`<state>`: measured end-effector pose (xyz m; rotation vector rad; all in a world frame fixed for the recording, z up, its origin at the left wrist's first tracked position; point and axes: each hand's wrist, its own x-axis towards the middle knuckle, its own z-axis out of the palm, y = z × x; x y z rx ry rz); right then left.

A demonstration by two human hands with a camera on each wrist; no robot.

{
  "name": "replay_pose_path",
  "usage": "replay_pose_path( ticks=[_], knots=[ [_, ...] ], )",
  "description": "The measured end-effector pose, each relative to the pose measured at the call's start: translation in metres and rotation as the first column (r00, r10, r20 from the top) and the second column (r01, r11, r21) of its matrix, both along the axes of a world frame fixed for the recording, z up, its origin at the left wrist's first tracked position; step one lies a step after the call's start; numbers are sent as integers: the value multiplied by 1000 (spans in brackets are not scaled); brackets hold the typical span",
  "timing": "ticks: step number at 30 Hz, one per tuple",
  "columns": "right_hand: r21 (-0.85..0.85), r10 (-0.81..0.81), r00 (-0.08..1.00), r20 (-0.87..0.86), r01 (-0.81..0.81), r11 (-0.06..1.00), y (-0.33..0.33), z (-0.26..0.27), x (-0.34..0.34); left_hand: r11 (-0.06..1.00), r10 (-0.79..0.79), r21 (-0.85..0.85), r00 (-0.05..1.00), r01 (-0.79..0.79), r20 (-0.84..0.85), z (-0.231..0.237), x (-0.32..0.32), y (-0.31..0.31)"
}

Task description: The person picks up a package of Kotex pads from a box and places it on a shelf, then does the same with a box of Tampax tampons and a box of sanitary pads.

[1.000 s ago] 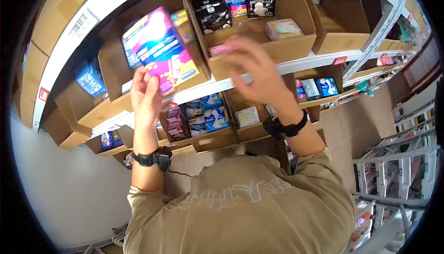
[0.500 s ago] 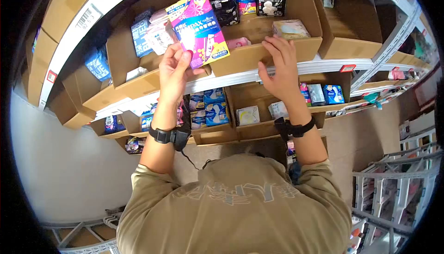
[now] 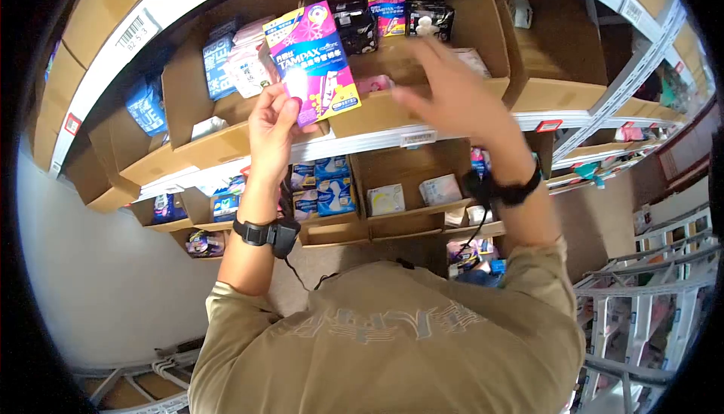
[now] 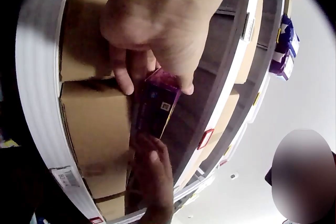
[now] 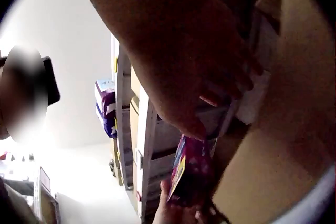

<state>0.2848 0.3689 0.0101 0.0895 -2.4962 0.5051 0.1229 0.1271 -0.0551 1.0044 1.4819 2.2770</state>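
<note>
My left hand (image 3: pixel 273 129) pinches the lower left edge of a pink, blue and yellow TAMPAX box (image 3: pixel 313 63), its printed front facing up toward the head view. In the left wrist view the fingers and thumb lie on either side of the box (image 4: pixel 158 100). My right hand (image 3: pixel 456 97), blurred, hangs over the front of the middle bin with fingers spread, holding nothing. Just left of its fingers a pink pack (image 3: pixel 373 84) lies in that bin. A similar TAMPAX box (image 3: pixel 388 11) stands at the back between black packs (image 3: pixel 430 20).
A cardboard bin at left holds blue packs (image 3: pixel 219 63) and pinkish-white packs (image 3: pixel 250 73). White shelf rails (image 3: pixel 354 139) run across the front. The lower shelf has blue packs (image 3: pixel 335 195) and two pale packs (image 3: pixel 386 199). A wire rack (image 3: pixel 641 263) stands at right.
The left hand has carried the box right and turned it more upright since the earliest frame. The right hand moved right, then back left, staying off the goods.
</note>
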Motion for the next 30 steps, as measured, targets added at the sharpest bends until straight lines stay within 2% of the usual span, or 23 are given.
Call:
replay_pose_path(
  ticks=[2,4,5,6,7,9,10,12,16,17,20,21,22,23,24,25,26,28,30],
  knots=[
    [264,-106,994,16,98,959,23,35,-34,1000,18,9,1000,-18,11,2,7,2],
    [404,-122,992,26,101,909,52,57,-87,999,43,17,999,-44,24,2,7,3],
    [446,-214,950,226,94,890,64,67,-118,999,33,23,999,-33,7,0,5,3],
    [484,-307,859,410,80,871,77,74,-147,999,21,25,1000,-20,-9,-2,4,3],
    [490,-308,859,409,78,868,108,62,-178,999,34,25,999,-34,13,0,6,4],
    [517,-208,955,212,70,853,170,20,-227,999,38,28,999,-39,21,-1,6,4],
    [521,-206,956,209,69,850,171,20,-232,999,43,23,999,-44,28,-1,7,4],
    [571,-480,844,241,277,773,171,22,-243,997,61,52,995,-65,74,2,11,6],
    [570,-500,798,337,250,783,115,61,-216,995,26,96,998,-31,54,-1,14,4],
    [588,-504,819,274,272,762,155,36,-251,996,38,77,998,-41,46,1,16,5],
    [566,-541,766,348,288,772,118,63,-206,998,39,45,998,-41,49,3,17,2],
    [514,-454,876,161,319,797,139,54,-212,998,32,53,998,-34,47,3,16,1],
    [509,-455,876,158,323,798,144,58,-201,998,22,58,999,-25,45,2,15,-1],
    [297,-294,919,263,213,931,150,62,-188,996,36,83,997,-41,69,-1,14,-4],
    [60,-109,939,325,94,994,147,70,-170,996,33,81,997,-38,66,0,15,-8],
    [-215,183,919,349,-111,970,132,87,-136,988,15,151,994,-31,104,2,18,-11],
    [-216,180,920,348,-108,970,110,90,-105,975,-5,219,990,-27,143,6,21,-13],
    [-267,-46,999,26,51,962,64,81,-56,976,-40,220,988,7,146,10,24,-19],
    [-496,99,945,-311,-250,832,47,49,-40,978,-34,209,993,10,113,10,23,-20]
  ],
)
